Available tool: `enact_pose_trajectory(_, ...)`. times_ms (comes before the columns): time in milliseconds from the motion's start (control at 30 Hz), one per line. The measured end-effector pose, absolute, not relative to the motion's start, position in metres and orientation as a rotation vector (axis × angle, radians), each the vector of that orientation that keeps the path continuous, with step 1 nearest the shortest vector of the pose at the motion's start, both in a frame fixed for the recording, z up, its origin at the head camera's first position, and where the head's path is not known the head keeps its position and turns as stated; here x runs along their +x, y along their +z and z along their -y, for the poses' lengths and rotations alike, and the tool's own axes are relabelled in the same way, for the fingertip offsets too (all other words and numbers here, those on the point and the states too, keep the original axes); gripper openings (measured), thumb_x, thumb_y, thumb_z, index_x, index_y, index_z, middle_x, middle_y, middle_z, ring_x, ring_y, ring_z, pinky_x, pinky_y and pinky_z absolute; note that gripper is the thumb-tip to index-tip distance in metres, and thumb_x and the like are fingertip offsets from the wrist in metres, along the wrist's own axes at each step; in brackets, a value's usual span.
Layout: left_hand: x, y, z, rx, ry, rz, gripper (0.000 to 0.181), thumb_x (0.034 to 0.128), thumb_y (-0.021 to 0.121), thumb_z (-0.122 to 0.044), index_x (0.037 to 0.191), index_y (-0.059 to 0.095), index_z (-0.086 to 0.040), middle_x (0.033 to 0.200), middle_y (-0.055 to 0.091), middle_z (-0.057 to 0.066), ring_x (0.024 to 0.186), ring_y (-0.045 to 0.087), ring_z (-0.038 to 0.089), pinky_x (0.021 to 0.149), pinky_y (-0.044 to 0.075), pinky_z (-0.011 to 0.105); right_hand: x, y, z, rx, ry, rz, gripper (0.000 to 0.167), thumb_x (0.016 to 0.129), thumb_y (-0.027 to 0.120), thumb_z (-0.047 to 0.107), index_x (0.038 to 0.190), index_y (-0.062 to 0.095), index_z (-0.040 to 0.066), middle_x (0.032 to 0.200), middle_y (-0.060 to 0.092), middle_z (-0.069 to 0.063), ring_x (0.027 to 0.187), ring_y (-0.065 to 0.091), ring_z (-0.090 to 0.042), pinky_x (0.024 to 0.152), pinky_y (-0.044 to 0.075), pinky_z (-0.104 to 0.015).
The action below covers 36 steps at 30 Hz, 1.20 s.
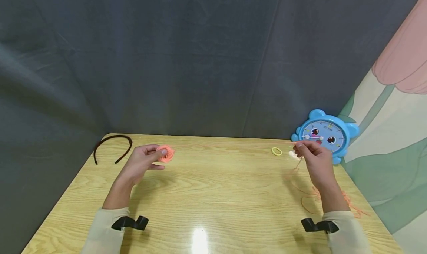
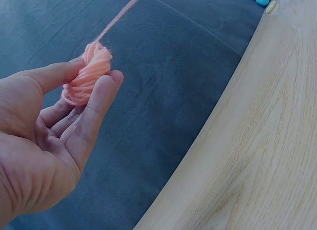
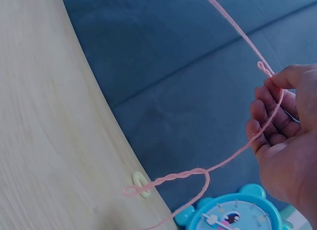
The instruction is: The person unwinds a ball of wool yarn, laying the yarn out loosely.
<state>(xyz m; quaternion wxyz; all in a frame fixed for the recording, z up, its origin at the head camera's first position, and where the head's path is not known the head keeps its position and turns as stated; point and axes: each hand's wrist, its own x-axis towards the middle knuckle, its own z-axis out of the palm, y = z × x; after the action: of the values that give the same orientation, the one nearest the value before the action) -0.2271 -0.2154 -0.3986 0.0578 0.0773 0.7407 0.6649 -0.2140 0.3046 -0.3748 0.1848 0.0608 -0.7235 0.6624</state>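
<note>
My left hand (image 1: 141, 161) holds a small wound bundle of coral-pink yarn (image 1: 166, 154) between thumb and fingers, above the left part of the table. In the left wrist view the yarn bundle (image 2: 89, 76) shows its wraps, with one strand leaving its top. That strand (image 3: 237, 31) runs taut across to my right hand (image 1: 317, 161), which pinches it between thumb and fingertips. Below the pinch the yarn hangs loose, with a twisted loop (image 3: 173, 176) in it. A loose tangle of the same yarn (image 1: 348, 200) lies on the table by my right forearm, partly hidden by it.
A dark headband (image 1: 115, 136) lies at the table's back left. Toward the back right is a yellow ring (image 1: 276, 151). A blue animal-shaped clock (image 1: 345, 126) stands in the right back corner. Dark cloth (image 1: 200, 61) hangs behind the wooden table (image 1: 217, 194).
</note>
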Motion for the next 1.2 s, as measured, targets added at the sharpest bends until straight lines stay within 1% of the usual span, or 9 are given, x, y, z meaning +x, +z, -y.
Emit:
enact_pose_trajectory(133, -0.228, -0.399, 0.216, 0.243, 2.021, -2.236, 0.031, 0.102, 0.068, -0.025, 0.117, 0.069, 0.003, 0.096, 0.069, -0.006, 0.094, 0.068, 0.007, 0.08, 0.064, 0.035, -0.211, -0.371, -0.317, 0.151, 1.879, 2.001, 0.009, 0.101, 0.067, 0.01, 0.102, 0.076, 0.008, 0.085, 0.074, 0.01, 0.078, 0.065, -0.004, 0.072, 0.054, -0.013)
enact_pose_trajectory(300, -0.227, -0.399, 0.216, 0.238, 2.01, -2.241, 0.037, 0.1024, 0.067, -0.023, 0.125, 0.066, 0.007, 0.098, 0.071, -0.007, 0.096, 0.07, 0.007, 0.079, 0.064, 0.034, -0.208, -0.368, -0.327, 0.136, 1.926, 1.923, 0.011, 0.1, 0.067, 0.005, 0.099, 0.077, 0.009, 0.083, 0.075, 0.008, 0.077, 0.067, -0.004, 0.071, 0.055, -0.013)
enact_pose_trajectory(433, -0.227, -0.4, 0.216, 0.232, 2.014, -2.235, 0.039, 0.102, 0.068, -0.025, 0.127, 0.065, 0.005, 0.099, 0.072, -0.008, 0.094, 0.07, 0.008, 0.079, 0.064, 0.033, -0.205, -0.366, -0.332, 0.12, 1.939, 1.888, 0.011, 0.099, 0.067, 0.004, 0.097, 0.078, 0.009, 0.083, 0.076, 0.007, 0.075, 0.068, -0.005, 0.07, 0.056, -0.013)
enact_pose_trajectory(567, -0.227, -0.402, 0.215, 0.26, 2.065, -2.199, 0.036, 0.1033, 0.066, -0.028, 0.127, 0.064, -0.001, 0.102, 0.072, -0.007, 0.095, 0.072, 0.009, 0.079, 0.064, 0.032, -0.202, -0.366, -0.335, 0.09, 1.927, 1.913, 0.011, 0.1, 0.067, 0.006, 0.098, 0.077, 0.01, 0.083, 0.076, 0.009, 0.075, 0.067, -0.004, 0.07, 0.055, -0.013)
enact_pose_trajectory(700, -0.228, -0.401, 0.214, 0.273, 2.122, -2.179, 0.026, 0.1038, 0.065, -0.026, 0.122, 0.063, -0.008, 0.1, 0.067, -0.007, 0.093, 0.068, 0.008, 0.081, 0.063, 0.029, -0.197, -0.368, -0.337, 0.048, 1.882, 1.997, 0.008, 0.1, 0.069, 0.013, 0.099, 0.076, 0.009, 0.082, 0.075, 0.01, 0.075, 0.066, -0.003, 0.07, 0.054, -0.012)
enact_pose_trajectory(800, -0.229, -0.4, 0.212, 0.246, 2.153, -2.176, 0.017, 0.1032, 0.066, -0.022, 0.114, 0.063, -0.01, 0.095, 0.063, -0.008, 0.089, 0.063, 0.007, 0.082, 0.063, 0.029, -0.194, -0.374, -0.339, 0.047, 1.87, 2.029, 0.011, 0.1, 0.069, 0.015, 0.102, 0.076, 0.007, 0.082, 0.075, 0.01, 0.076, 0.066, -0.004, 0.071, 0.053, -0.011)
enact_pose_trajectory(867, -0.229, -0.399, 0.211, 0.222, 2.168, -2.183, 0.014, 0.1023, 0.067, -0.021, 0.109, 0.063, -0.01, 0.093, 0.063, -0.007, 0.088, 0.064, 0.007, 0.082, 0.063, 0.029, -0.193, -0.377, -0.34, 0.064, 1.883, 2.007, 0.01, 0.1, 0.068, 0.013, 0.102, 0.076, 0.006, 0.082, 0.075, 0.009, 0.077, 0.066, -0.004, 0.071, 0.054, -0.012)
enact_pose_trajectory(1067, -0.229, -0.397, 0.212, 0.178, 2.188, -2.206, 0.017, 0.1004, 0.07, -0.02, 0.101, 0.061, -0.006, 0.086, 0.064, -0.006, 0.086, 0.071, 0.011, 0.084, 0.062, 0.028, -0.193, -0.383, -0.349, 0.117, 1.923, 1.933, 0.011, 0.101, 0.066, 0.007, 0.099, 0.076, 0.008, 0.082, 0.075, 0.008, 0.075, 0.068, -0.003, 0.069, 0.054, -0.012)
enact_pose_trajectory(1200, -0.229, -0.398, 0.214, 0.171, 2.19, -2.211, 0.019, 0.1004, 0.07, -0.021, 0.1, 0.059, -0.005, 0.086, 0.066, -0.007, 0.085, 0.072, 0.009, 0.085, 0.062, 0.027, -0.192, -0.384, -0.356, 0.129, 1.926, 1.896, 0.013, 0.101, 0.065, 0.004, 0.096, 0.077, 0.008, 0.08, 0.075, 0.007, 0.073, 0.068, -0.003, 0.068, 0.054, -0.013)
